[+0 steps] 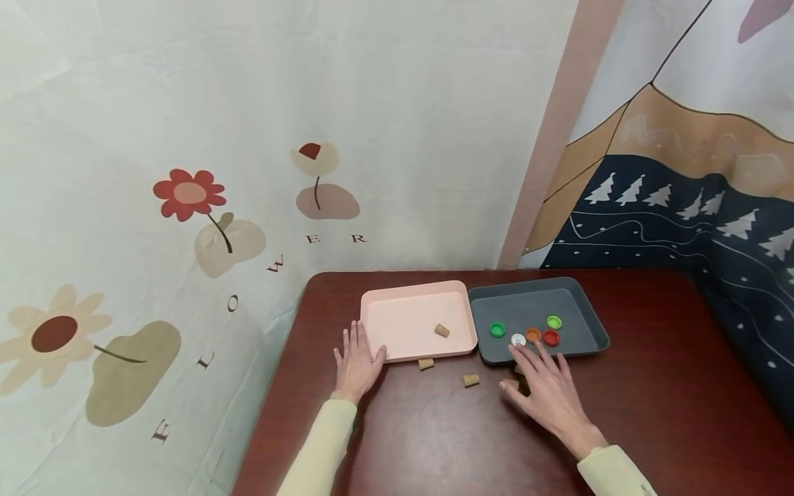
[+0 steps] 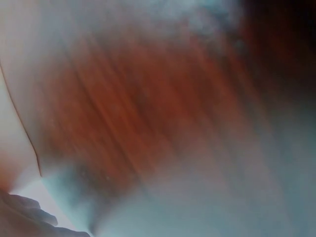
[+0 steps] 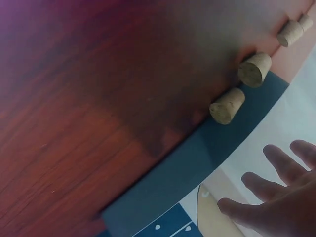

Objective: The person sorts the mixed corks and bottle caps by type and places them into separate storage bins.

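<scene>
My left hand (image 1: 358, 364) lies at the left side of a pink tray (image 1: 403, 313), its fingers straight and the thumb by the tray's front corner. One cork (image 1: 442, 331) lies inside that tray. Over the front edge of a dark grey tray (image 1: 583, 341), my right hand (image 1: 548, 393) hovers with spread fingers and nothing in its grasp. Partly hidden beneath it are corks on the table, the nearest a tan cork (image 1: 511, 384). The right wrist view shows spread fingers (image 3: 281, 165) apart from a cork (image 3: 227, 106) standing before the grey tray's wall.
Inside the grey tray lie small round caps: a green cap (image 1: 497, 330), a white cap (image 1: 518, 339), an orange cap (image 1: 533, 335), a red cap (image 1: 551, 337) and a light green cap (image 1: 554, 322). Two corks (image 1: 471, 380) lie before the pink tray. Printed cloth (image 1: 422, 138) hangs behind the table.
</scene>
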### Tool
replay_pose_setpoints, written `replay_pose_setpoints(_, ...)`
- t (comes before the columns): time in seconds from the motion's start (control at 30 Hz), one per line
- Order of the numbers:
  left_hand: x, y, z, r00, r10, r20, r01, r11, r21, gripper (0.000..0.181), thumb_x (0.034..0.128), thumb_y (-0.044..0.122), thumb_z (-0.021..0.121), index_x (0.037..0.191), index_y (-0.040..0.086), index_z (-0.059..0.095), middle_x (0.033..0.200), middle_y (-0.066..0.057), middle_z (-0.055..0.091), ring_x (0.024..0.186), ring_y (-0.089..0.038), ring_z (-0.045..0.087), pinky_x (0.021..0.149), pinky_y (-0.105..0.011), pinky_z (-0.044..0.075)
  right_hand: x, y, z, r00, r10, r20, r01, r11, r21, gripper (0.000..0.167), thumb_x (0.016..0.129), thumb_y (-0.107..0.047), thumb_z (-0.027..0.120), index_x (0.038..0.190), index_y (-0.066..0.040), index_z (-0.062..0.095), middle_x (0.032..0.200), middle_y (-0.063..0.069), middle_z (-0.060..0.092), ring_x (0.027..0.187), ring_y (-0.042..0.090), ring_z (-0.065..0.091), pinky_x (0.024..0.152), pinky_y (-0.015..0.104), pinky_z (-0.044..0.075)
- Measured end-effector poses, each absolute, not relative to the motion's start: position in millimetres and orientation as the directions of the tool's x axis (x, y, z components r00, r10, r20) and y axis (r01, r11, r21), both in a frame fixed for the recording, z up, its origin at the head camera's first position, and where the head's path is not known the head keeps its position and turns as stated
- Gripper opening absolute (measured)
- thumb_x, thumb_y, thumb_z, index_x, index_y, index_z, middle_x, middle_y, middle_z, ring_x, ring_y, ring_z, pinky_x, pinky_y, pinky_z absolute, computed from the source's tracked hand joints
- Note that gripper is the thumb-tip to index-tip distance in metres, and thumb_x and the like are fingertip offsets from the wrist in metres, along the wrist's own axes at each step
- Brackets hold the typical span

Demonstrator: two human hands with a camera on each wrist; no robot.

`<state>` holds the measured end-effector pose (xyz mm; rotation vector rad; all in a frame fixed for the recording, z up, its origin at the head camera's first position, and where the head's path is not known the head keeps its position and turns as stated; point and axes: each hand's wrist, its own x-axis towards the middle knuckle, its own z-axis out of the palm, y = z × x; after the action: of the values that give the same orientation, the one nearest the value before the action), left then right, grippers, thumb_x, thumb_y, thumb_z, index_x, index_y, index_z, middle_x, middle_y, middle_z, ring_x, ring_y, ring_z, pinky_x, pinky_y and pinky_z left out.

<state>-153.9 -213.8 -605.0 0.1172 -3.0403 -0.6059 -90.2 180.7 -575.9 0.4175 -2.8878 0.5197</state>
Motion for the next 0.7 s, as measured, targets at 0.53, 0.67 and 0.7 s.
replay_pose_setpoints(0.53,-155,-215,-606,-0.997,-0.07,0.015,-0.059,0.924,0.378,0.09,0.1012,0.052,0.05,0.164,-0.002,0.015,0.17,-0.022,0.018,0.156,-0.043,0.014,0.114,-0.076,0.017,-83,185,-587,-0.899,-0.345,0.271,-0.415,0.869,-0.27,0.05,0.081,-0.032,0.089,0.124,-0.011,0.074,0.118,0.01,0.074,0.129,0.041,0.057,0.107,0.073,0.033)
replay_pose_setpoints(0.67,-155,-215,-606,-0.998,-0.069,0.014,-0.058,0.924,0.379,0.09,0.1011,0.052,0.051,0.164,-0.002,0.015,0.17,-0.023,0.018,0.156,-0.044,0.015,0.114,-0.076,0.017,-82,185,-589,-0.872,-0.374,0.315,-0.45,0.866,-0.218,0.044,0.079,-0.029,0.09,0.117,-0.012,0.077,0.113,0.007,0.075,0.126,0.041,0.059,0.105,0.074,0.035)
replay_pose_setpoints(0.7,-155,-215,-606,-0.998,-0.069,0.013,-0.059,0.923,0.379,0.09,0.101,0.052,0.051,0.164,-0.001,0.015,0.17,-0.023,0.018,0.156,-0.044,0.015,0.114,-0.076,0.017,-82,185,-590,-0.864,-0.382,0.327,-0.458,0.866,-0.199,0.042,0.078,-0.029,0.09,0.115,-0.013,0.078,0.112,0.006,0.075,0.125,0.041,0.059,0.104,0.075,0.035)
